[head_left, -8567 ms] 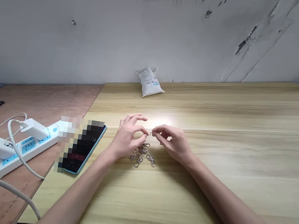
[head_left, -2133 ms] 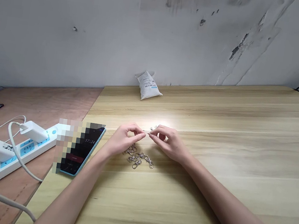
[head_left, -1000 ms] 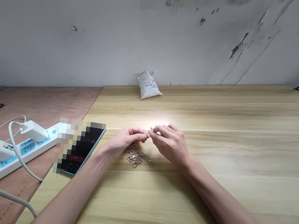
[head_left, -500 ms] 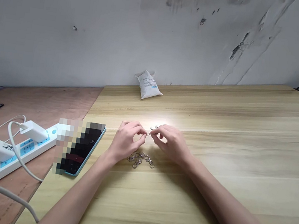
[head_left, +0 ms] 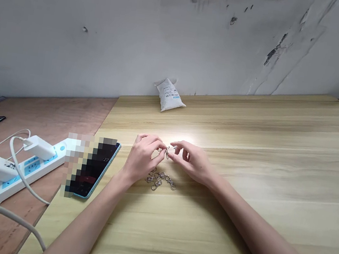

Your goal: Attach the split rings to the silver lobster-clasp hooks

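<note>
My left hand (head_left: 141,157) and my right hand (head_left: 192,161) meet over the light wooden table (head_left: 248,155), fingertips pinched together on a small metal clasp with a ring (head_left: 168,151). Both hands hover just above the table top. Below and between them lies a small pile of silver metal clasps (head_left: 159,179) on the wood. Which hand holds the ring and which the clasp body is too small to tell.
A phone with a blue case (head_left: 95,168) lies left of my left hand. A white power strip (head_left: 6,170) with chargers and cables sits on the brown table at the left. A small white bag (head_left: 170,95) leans by the wall.
My hands have stayed joined at the fingertips over the pile, working the small clasp; the fingers shifted slightly and the held piece now hangs more upright.
</note>
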